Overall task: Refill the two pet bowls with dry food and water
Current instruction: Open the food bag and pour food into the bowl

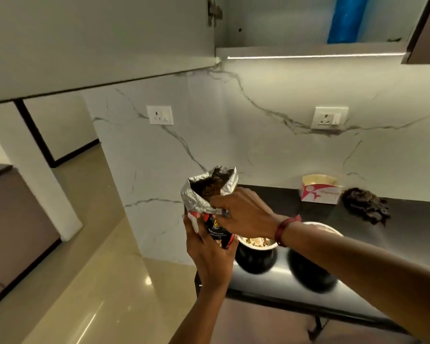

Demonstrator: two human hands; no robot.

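Above the near left end of the dark table [407,219], the food bag [210,194] is up in both hands, foil mouth open, kibble showing. Left hand [209,254] wraps its lower body; right hand [243,214] pinches the folded foil rim. Below them sit two bowls: the left bowl [256,254] holds dry food, the right bowl [313,266] lies partly hidden under the forearm.

Carton [319,192] nr dark cloth [365,206] on counter [407,219].
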